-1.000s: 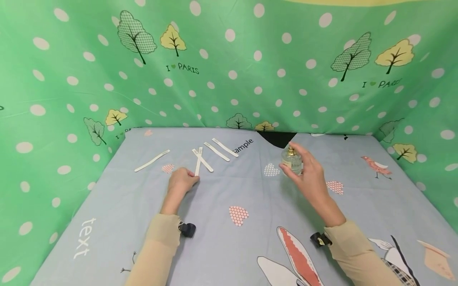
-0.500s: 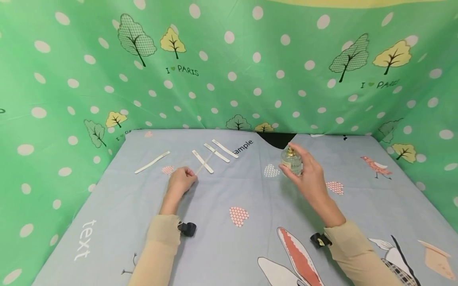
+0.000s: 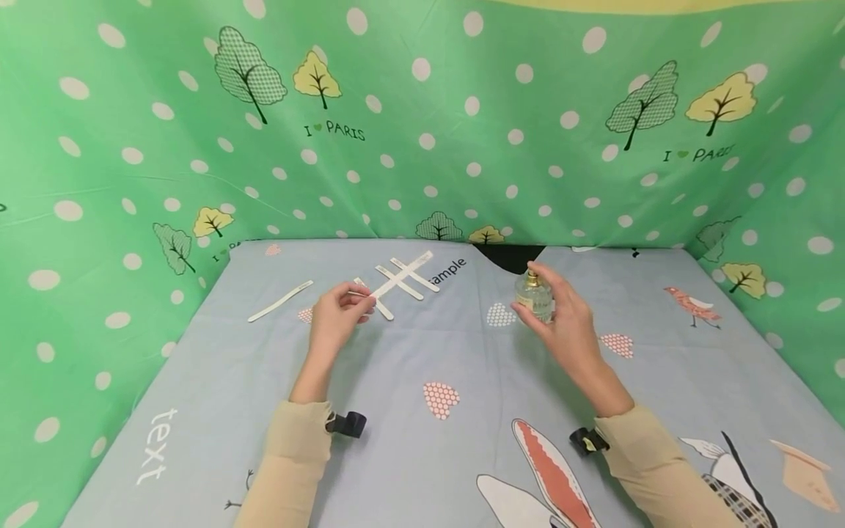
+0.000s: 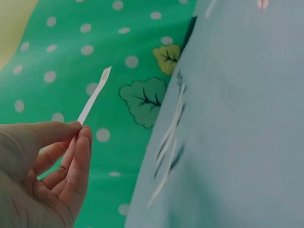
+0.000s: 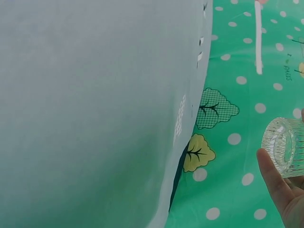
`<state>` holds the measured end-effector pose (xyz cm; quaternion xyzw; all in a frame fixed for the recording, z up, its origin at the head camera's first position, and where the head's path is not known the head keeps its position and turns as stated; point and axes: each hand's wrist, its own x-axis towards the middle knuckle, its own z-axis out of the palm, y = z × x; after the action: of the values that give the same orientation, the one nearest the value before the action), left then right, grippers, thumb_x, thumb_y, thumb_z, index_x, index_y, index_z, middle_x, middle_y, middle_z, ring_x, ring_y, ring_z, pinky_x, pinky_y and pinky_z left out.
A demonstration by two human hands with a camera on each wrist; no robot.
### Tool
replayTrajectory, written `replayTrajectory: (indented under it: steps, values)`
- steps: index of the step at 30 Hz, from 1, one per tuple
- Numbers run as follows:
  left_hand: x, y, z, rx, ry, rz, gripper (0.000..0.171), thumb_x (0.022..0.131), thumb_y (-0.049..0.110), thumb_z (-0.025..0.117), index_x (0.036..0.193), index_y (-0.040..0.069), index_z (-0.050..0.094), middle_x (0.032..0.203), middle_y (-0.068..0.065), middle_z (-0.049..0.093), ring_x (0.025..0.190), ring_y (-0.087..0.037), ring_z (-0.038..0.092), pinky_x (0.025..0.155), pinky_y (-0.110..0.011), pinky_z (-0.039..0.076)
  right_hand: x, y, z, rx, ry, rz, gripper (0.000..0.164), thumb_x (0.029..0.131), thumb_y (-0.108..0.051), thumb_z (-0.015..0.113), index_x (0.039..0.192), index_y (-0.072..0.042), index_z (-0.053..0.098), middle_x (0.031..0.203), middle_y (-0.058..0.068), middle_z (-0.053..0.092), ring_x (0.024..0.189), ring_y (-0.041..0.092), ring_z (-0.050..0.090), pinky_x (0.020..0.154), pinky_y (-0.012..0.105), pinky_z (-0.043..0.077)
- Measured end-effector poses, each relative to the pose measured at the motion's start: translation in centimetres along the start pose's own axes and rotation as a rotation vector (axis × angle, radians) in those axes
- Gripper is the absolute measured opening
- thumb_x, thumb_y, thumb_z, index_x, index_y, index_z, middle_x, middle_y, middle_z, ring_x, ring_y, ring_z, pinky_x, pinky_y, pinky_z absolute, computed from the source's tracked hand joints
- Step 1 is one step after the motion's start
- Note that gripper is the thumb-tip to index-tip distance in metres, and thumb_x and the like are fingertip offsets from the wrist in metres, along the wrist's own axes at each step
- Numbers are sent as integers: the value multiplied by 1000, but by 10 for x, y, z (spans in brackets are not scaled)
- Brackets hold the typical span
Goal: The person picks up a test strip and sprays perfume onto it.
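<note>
My left hand [image 3: 338, 315] pinches a narrow white perfume test strip [image 3: 405, 273] at its near end. The strip slants up and to the right, overlapping other strips in the head view. In the left wrist view thumb and fingertips meet on the strip [image 4: 95, 96], raised above the cloth. My right hand [image 3: 573, 330] grips a clear glass perfume bottle [image 3: 533, 299] with a gold neck and a pale label, a finger at its top. The right wrist view shows the ribbed glass base of the bottle [image 5: 285, 147]. Of the right hand, only part shows there.
Under the held strip lie several white strips, one of them a test strip [image 3: 429, 281] farthest right. Another strip [image 3: 280, 301] lies apart at the left. A grey-blue printed cloth [image 3: 396, 455] covers the table. Green dotted fabric [image 3: 422, 176] hangs behind and at both sides.
My left hand has lifted the strip from the cloth and swung its far end to the right and up. The right hand keeps the bottle in nearly the same place.
</note>
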<state>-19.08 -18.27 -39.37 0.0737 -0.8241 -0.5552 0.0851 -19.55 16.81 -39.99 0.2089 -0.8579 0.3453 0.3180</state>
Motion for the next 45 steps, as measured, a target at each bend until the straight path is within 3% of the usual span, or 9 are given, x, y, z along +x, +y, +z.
replayTrajectory:
  steps: [4, 13, 21, 26, 33, 39, 45]
  values:
    - [-4, 17, 7, -86, -22, 39, 18, 90, 12, 73, 103, -1, 70, 93, -20, 75, 71, -7, 71, 68, -19, 62, 0, 0, -2, 3, 0, 9, 74, 78, -14, 86, 143, -17, 49, 128, 18, 64, 106, 36, 66, 86, 55, 58]
    - [-13, 43, 19, -167, -39, 100, 18, 89, 11, 75, 102, 0, 73, 84, -8, 75, 68, -3, 69, 70, -21, 62, 3, 0, 0, -9, -26, -9, 72, 80, -17, 85, 143, -19, 50, 131, 16, 63, 106, 34, 66, 85, 53, 58]
    - [-17, 60, 33, -172, -64, 174, 14, 88, 8, 75, 99, -1, 75, 86, -18, 74, 66, -3, 69, 67, -21, 62, 9, -5, 4, -55, -44, -92, 69, 80, -16, 84, 141, -18, 51, 124, 14, 66, 107, 32, 66, 81, 50, 60]
    - [-18, 65, 41, -172, -80, 179, 15, 89, 8, 74, 100, -2, 74, 90, -20, 74, 68, -7, 70, 70, -22, 63, 12, -8, 6, -122, -64, -100, 69, 81, -20, 83, 141, -22, 49, 110, 14, 66, 91, 30, 65, 62, 44, 57]
    - [-17, 71, 43, -166, -72, 195, 13, 89, 9, 74, 98, 1, 75, 89, -20, 74, 75, -25, 74, 70, -24, 63, 17, -11, 10, -208, -57, -89, 67, 82, -26, 83, 139, -23, 50, 102, 16, 65, 73, 28, 62, 48, 37, 49]
    - [-23, 71, 41, -152, -70, 183, 13, 89, 11, 75, 98, 1, 75, 89, -20, 74, 68, -8, 70, 69, -22, 63, 14, -15, 7, -244, -39, -92, 68, 80, -26, 85, 139, -21, 51, 96, 16, 63, 59, 21, 51, 44, 27, 39]
    - [-23, 67, 36, -166, -54, 165, 14, 88, 10, 76, 98, 1, 75, 89, -20, 75, 70, -11, 71, 70, -22, 62, 8, -17, -2, -221, -19, -102, 73, 78, -22, 86, 141, -22, 48, 95, 14, 62, 64, 21, 52, 46, 28, 43]
